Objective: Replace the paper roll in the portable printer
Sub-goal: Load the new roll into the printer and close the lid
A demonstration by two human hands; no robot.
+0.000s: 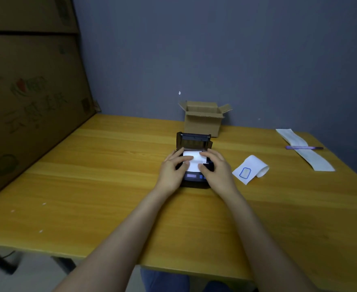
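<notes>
Left grip (173, 168) open, fingers flat on the paper (194, 160). Right grip (216, 168) open too, resting on the printer (191, 177), mid-desk (110, 165). Probably keeping the strip straight so the raised lid (194, 140) closes cleanly.

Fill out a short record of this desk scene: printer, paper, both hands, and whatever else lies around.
printer: black, on the table, lid open
paper: white, lying across the open printer
left hand: fingers flat on the paper
right hand: on the paper's right edge, grip unclear
loose roll: right of the printer, partly unrolled
box: small, open, behind the printer
strip: far right, pen across it
</notes>
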